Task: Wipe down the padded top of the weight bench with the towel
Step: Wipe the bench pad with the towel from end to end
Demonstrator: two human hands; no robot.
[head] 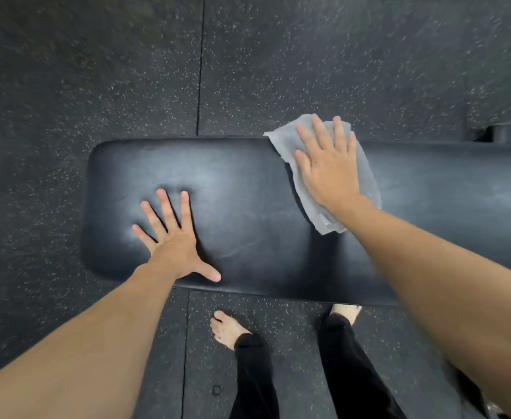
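Observation:
The black padded bench top runs left to right across the middle of the view, its rounded end at the left. My left hand lies flat on the pad near that end, fingers spread, holding nothing. My right hand presses flat on a grey towel that lies on the pad toward the far edge. The towel's far corner sticks out past the bench's far edge. Most of the towel is hidden under my palm.
Dark speckled rubber floor tiles surround the bench, with a seam running away from its far side. My bare feet and black trouser legs stand at the near edge. A dark round object sits beyond the bench at the far right.

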